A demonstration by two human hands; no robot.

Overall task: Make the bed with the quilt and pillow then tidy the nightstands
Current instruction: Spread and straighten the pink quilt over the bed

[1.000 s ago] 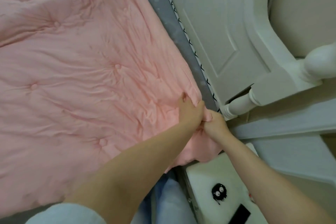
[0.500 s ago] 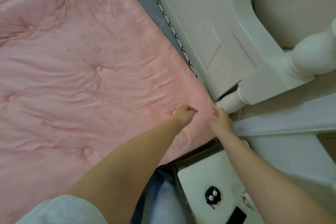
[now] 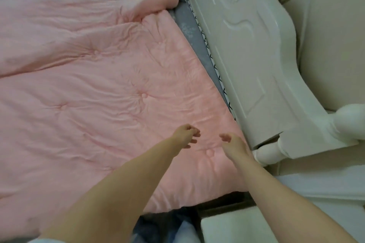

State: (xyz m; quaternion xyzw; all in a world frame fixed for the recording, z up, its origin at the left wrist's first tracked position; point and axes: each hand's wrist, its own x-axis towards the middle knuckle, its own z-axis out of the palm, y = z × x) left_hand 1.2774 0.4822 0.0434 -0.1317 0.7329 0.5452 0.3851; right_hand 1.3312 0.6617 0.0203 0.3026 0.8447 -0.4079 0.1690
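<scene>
Pink tufted quilt (image 3: 94, 92) spread flat over most of the bed. Fabric soft and matte, finely wrinkled, with puckered button-like dimples at regular spacing. Its far corner near the headboard is bunched into a thick roll. Near edge hangs just past the mattress side.

Left hand (image 3: 184, 135) over the quilt close to its near right corner, fingers loosely curled, gripping nothing. Right hand (image 3: 234, 143) just beside it, nearer the headboard, fingers spread apart and empty. Whether either palm touches the fabric cannot be told. Both forearms bare.

A strip of grey sheet (image 3: 189, 25) with a faint pale print shows between quilt edge and headboard, bordered by white trim with black zigzag stitching.

White headboard (image 3: 250, 49): glossy, hard, with carved scrolls and a raised panel, ending in a turned, rounded post (image 3: 268, 153). Cream padded wall panels (image 3: 327, 45) behind it.

White nightstand (image 3: 233, 229) top, smooth, at the lower right beside the bed.
</scene>
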